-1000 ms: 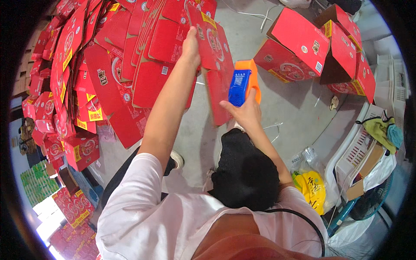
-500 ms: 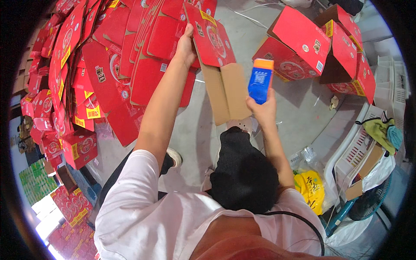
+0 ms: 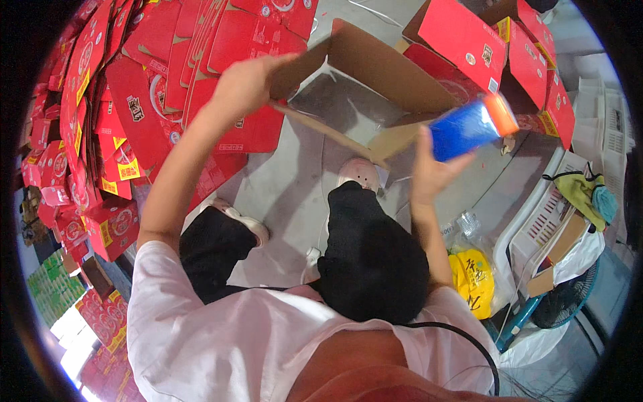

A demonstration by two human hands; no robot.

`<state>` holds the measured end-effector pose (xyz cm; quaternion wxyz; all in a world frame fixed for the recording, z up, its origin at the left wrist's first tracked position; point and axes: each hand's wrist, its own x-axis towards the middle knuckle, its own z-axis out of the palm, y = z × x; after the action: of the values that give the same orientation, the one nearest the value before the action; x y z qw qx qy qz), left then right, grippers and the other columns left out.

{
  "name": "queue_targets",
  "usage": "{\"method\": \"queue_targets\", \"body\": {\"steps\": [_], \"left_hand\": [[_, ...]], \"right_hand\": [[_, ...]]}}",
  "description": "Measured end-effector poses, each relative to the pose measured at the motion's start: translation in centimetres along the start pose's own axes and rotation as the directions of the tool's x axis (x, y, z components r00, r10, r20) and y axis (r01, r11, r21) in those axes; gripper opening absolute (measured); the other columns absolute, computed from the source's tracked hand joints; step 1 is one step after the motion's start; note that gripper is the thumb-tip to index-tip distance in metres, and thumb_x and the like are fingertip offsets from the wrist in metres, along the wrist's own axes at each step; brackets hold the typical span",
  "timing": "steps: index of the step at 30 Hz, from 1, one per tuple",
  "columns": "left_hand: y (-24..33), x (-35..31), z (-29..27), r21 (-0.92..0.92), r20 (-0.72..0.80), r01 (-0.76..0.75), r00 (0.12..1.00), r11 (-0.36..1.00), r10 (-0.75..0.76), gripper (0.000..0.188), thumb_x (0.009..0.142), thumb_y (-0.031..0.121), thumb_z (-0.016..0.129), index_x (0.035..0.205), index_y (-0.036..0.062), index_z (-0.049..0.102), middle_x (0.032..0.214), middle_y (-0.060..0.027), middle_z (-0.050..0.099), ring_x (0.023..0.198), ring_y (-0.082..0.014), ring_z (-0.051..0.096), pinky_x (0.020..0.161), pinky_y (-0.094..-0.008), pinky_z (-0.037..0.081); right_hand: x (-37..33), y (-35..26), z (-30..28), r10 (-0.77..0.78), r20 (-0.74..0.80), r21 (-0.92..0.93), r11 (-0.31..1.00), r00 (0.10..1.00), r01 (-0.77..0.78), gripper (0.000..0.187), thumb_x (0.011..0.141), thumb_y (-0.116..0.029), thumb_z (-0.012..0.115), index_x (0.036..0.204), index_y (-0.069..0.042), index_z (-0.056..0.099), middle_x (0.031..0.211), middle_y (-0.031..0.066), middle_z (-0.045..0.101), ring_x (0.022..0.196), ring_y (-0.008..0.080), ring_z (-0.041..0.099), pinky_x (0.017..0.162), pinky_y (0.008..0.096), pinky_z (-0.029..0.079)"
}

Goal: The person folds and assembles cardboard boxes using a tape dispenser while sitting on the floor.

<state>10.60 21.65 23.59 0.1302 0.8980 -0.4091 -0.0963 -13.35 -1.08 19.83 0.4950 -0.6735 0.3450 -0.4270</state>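
Note:
My left hand (image 3: 244, 86) grips the left corner of a cardboard carton (image 3: 388, 67), its brown inside showing. The carton is opened out into a four-sided frame, and the grey floor shows through it. My right hand (image 3: 435, 171) is closed round a blue block-shaped thing with an orange end (image 3: 465, 130), held beside the carton's right near corner. Its exact kind I cannot make out. The right thumb points up along its left side, close to the carton's wall.
Flattened red cartons (image 3: 157, 100) lean in a large stack on the left. Opened red cartons (image 3: 462, 43) stand at the far right. Closer on the right are a yellow bag (image 3: 472, 281), a white basket (image 3: 536, 234) and a fan (image 3: 569, 295). My shoe (image 3: 358, 173) is below the carton.
The flat carton has been opened out into a frame. My left hand has moved left and nearer. My right hand has shifted right, tilting the blue thing so its orange end points right.

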Motion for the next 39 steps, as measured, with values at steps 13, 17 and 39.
{"method": "queue_targets", "body": {"steps": [13,17,39], "left_hand": [[3.3,1.7,1.6,0.379,0.333,-0.118,0.943,0.918,-0.017,0.094,0.065,0.082,0.055,0.127,0.0118,0.058,0.12,-0.0124,0.062,0.12,-0.0284,0.055,0.109,-0.0577,0.03],[0.5,3.7,10.0,0.407,-0.075,-0.047,0.994,0.912,0.085,0.102,0.063,0.078,0.063,0.139,0.0118,0.043,0.14,-0.0148,0.043,0.133,-0.0337,0.04,0.107,-0.0647,0.024],[2.8,3.5,9.8,-0.741,-0.07,0.269,0.88,0.615,-0.469,0.058,0.09,0.042,0.065,0.129,0.0011,0.053,0.131,-0.0181,0.055,0.112,-0.025,0.059,0.088,-0.0369,0.048]], "right_hand": [[6.1,-2.4,1.0,-0.038,0.79,0.122,0.988,0.612,-0.097,0.053,0.072,-0.025,0.085,0.113,-0.001,0.063,0.097,0.0041,0.066,0.086,0.012,0.062,0.08,0.0285,0.051],[13.0,-4.7,5.5,-0.09,0.512,0.463,0.866,0.854,-0.186,0.043,0.097,-0.038,0.059,0.113,0.002,0.061,0.103,0.0055,0.066,0.09,0.0143,0.063,0.082,0.031,0.05],[8.0,2.1,3.9,0.25,0.878,-0.11,0.935,0.408,-0.336,0.032,0.084,-0.028,0.074,0.097,0.001,0.07,0.085,0.0004,0.066,0.076,0.0077,0.058,0.071,0.0249,0.048]]}}
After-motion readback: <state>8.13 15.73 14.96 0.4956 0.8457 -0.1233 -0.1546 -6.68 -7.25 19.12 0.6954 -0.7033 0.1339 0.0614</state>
